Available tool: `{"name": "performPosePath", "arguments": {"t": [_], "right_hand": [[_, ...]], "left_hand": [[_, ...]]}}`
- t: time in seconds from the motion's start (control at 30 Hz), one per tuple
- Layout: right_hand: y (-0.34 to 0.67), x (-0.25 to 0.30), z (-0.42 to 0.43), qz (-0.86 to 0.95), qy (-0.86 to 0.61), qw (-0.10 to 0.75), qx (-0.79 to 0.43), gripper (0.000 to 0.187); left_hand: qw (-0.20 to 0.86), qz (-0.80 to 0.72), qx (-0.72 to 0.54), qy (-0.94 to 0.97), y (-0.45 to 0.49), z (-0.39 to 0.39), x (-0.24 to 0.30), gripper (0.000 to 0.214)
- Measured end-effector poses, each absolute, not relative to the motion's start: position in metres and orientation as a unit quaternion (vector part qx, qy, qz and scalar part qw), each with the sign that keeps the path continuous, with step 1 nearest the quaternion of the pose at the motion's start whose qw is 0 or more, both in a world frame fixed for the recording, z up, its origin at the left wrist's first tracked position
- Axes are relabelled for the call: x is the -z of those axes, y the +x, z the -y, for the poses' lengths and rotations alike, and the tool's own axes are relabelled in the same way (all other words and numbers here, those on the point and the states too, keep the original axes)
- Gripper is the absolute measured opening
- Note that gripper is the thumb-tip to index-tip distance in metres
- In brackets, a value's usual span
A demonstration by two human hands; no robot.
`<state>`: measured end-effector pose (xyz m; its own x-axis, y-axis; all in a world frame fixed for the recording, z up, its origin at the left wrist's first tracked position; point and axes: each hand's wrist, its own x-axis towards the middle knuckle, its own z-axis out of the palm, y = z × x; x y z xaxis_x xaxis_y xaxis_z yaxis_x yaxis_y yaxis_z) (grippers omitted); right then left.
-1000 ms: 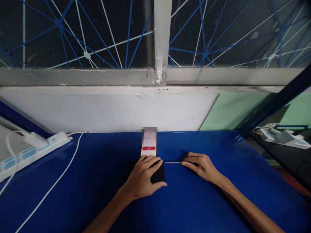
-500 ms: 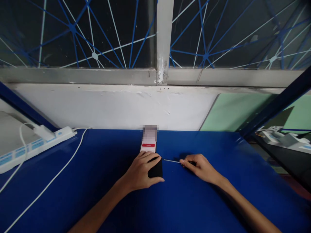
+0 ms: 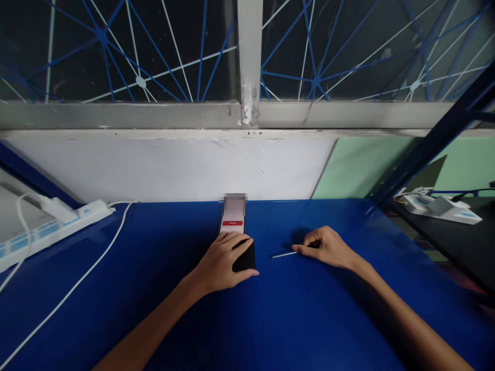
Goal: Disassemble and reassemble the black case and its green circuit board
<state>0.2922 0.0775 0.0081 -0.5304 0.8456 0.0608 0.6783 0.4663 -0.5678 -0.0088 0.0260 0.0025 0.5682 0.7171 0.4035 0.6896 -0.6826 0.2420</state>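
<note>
My left hand (image 3: 220, 263) lies over a black block-like object (image 3: 247, 257), its thumb at the near edge and its fingers across the top. Much of that object is hidden by the hand. Just beyond the fingertips stands a phone (image 3: 233, 229) with a lit screen and a red button; its upper part is blurred out. To the right, my right hand (image 3: 325, 247) is closed around what looks like a thin screwdriver (image 3: 284, 255). The metal shaft points left toward the black object without touching it, and the handle is mostly covered by my fingers.
Both hands work over a blue tabletop (image 3: 294, 319). At the left lies a white power strip (image 3: 58, 229) with a plug and a white cable (image 3: 96, 255). Behind is a white wall (image 3: 174, 167) under windows. Another power strip (image 3: 441, 206) sits on a dark surface at right.
My right hand has drawn the screwdriver a little to the right, away from the black object, and its shaft now slants down to the left. The left hand keeps its hold. The view shifted slightly.
</note>
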Motion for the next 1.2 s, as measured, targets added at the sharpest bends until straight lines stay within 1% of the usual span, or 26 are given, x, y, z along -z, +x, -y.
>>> {"name": "performPosePath", "arguments": {"t": [0.13,0.23,0.33,0.5,0.7,1.2], "right_hand": [[0.292,-0.006,-0.079,0.849,-0.445,0.163,-0.236,0.053],[0.293,-0.006,-0.078,0.838,-0.450,0.170,-0.257,0.054],[0.292,-0.008,-0.074,0.820,-0.457,0.186,-0.290,0.053],[0.280,-0.010,-0.066,0.811,-0.431,0.212,-0.334,0.051],[0.271,-0.011,-0.059,0.822,-0.408,0.238,-0.319,0.048],[0.275,-0.015,-0.061,0.836,-0.414,0.237,-0.271,0.048]], "left_hand": [[0.021,-0.397,-0.237,0.886,-0.009,-0.026,-0.002,0.062],[0.003,-0.393,-0.243,0.887,-0.009,-0.026,-0.003,0.060],[0.006,-0.384,-0.279,0.880,-0.005,-0.023,-0.005,0.047],[0.074,-0.373,-0.331,0.863,0.007,-0.016,-0.009,0.027],[0.106,-0.383,-0.358,0.845,0.013,-0.015,-0.003,0.002],[0.095,-0.377,-0.367,0.845,0.014,-0.016,-0.002,0.008]]}}
